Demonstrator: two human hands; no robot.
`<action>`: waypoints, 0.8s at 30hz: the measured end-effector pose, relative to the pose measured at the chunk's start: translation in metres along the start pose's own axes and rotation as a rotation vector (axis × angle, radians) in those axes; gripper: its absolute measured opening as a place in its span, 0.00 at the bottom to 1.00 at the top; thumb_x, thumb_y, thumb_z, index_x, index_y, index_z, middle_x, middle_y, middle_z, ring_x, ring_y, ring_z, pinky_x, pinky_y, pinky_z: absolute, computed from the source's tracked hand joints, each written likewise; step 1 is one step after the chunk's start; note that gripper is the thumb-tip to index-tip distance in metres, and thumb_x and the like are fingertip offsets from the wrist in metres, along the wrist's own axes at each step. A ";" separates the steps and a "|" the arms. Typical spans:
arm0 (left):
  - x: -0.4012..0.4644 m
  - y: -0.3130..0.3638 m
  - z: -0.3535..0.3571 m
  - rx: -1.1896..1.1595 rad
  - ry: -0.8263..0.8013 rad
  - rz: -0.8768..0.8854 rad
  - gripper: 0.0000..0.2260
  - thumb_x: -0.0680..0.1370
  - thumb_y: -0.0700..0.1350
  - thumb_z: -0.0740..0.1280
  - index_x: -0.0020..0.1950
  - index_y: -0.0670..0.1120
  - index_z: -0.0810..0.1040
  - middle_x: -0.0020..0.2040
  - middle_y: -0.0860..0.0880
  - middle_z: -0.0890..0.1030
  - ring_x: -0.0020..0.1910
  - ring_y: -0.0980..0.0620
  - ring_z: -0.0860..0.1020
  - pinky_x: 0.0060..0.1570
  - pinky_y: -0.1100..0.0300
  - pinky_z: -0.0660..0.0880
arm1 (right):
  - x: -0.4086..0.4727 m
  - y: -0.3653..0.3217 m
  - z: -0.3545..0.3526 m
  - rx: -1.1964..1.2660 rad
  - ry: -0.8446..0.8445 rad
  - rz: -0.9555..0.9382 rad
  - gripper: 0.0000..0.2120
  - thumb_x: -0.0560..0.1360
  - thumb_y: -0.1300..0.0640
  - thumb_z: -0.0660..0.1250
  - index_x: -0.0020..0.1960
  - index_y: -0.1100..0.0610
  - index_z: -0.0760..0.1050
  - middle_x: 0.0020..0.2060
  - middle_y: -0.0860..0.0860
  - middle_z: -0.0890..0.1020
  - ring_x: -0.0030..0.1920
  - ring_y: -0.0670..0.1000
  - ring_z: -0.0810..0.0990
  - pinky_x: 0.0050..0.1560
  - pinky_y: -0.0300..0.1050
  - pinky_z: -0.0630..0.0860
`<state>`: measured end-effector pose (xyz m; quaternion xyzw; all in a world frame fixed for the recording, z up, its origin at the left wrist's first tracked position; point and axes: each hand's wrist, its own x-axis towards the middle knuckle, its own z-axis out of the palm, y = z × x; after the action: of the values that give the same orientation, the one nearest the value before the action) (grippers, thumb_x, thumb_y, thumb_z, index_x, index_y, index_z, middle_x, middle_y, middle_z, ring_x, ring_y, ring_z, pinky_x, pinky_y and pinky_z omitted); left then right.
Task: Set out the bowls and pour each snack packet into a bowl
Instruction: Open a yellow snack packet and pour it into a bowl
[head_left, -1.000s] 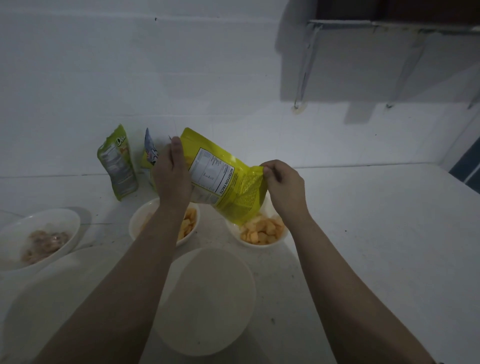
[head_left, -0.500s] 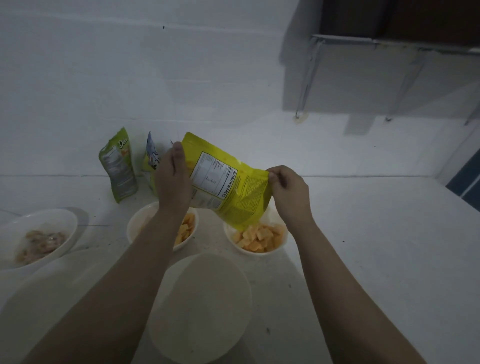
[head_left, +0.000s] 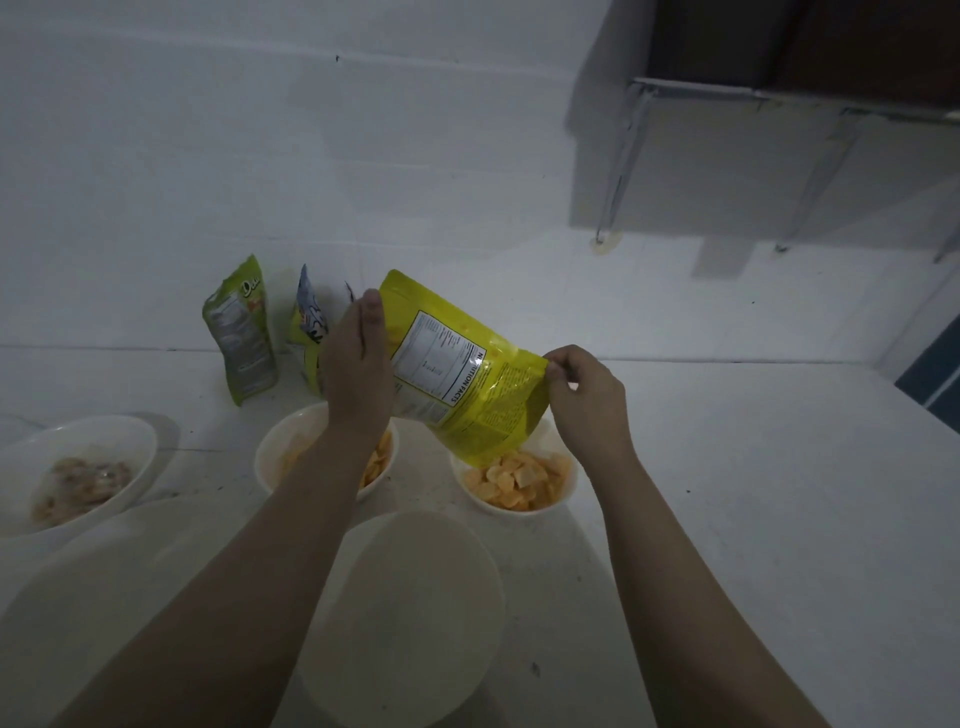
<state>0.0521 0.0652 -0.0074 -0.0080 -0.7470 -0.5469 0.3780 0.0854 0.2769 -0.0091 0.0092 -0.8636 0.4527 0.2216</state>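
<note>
The yellow snack packet (head_left: 467, 379) is held tilted above the right-hand small bowl (head_left: 514, 486), its lowered mouth just over the orange crackers (head_left: 519, 480) heaped there; its upper end is gripped by the left hand (head_left: 358, 364), fingers curled over the edge, while a corner near the mouth is pinched by the right hand (head_left: 584, 400) between thumb and fingers. The bowl looks nearly full, so pieces may be spilled over its rim onto the surface (head_left: 727, 467) if the tilt is steepened or the packet shaken; the thin film could also be let slip from the pinch, and the mouth swung wide of the bowl. A second small bowl (head_left: 275, 457), partly hidden by the left forearm, holds similar orange pieces; a larger bowl (head_left: 410, 613) nearer the person appears unfilled, and a wide bowl (head_left: 78, 467) at the left holds a paler snack. A green packet (head_left: 241, 332) and a blue-and-yellow packet (head_left: 311, 327) are stood against the wall. The surface is white and faintly speckled; the room is dim, with white walls and a metal-bracketed shelf (head_left: 779, 104) seen at the upper right.
</note>
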 end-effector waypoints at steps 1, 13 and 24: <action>-0.001 0.001 0.000 0.011 -0.001 0.006 0.18 0.83 0.56 0.52 0.35 0.52 0.63 0.30 0.52 0.66 0.30 0.53 0.65 0.33 0.53 0.63 | 0.000 0.000 0.001 -0.049 -0.015 -0.037 0.07 0.79 0.60 0.62 0.51 0.56 0.80 0.45 0.47 0.82 0.46 0.47 0.76 0.48 0.36 0.71; -0.013 0.019 0.013 0.049 -0.062 0.190 0.22 0.82 0.55 0.52 0.37 0.40 0.70 0.29 0.46 0.70 0.30 0.49 0.69 0.30 0.59 0.62 | 0.008 -0.062 0.024 0.070 -0.067 -0.230 0.10 0.80 0.49 0.63 0.54 0.54 0.79 0.45 0.43 0.82 0.47 0.44 0.79 0.51 0.41 0.74; -0.026 0.002 0.019 0.072 0.011 0.214 0.24 0.80 0.63 0.53 0.48 0.41 0.70 0.46 0.50 0.68 0.47 0.52 0.67 0.48 0.48 0.70 | 0.010 -0.049 0.017 0.268 0.065 -0.113 0.04 0.78 0.57 0.67 0.45 0.53 0.79 0.39 0.39 0.81 0.42 0.37 0.77 0.43 0.27 0.70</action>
<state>0.0607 0.0916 -0.0228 -0.0714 -0.7589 -0.4764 0.4382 0.0809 0.2369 0.0241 0.0727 -0.7860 0.5507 0.2714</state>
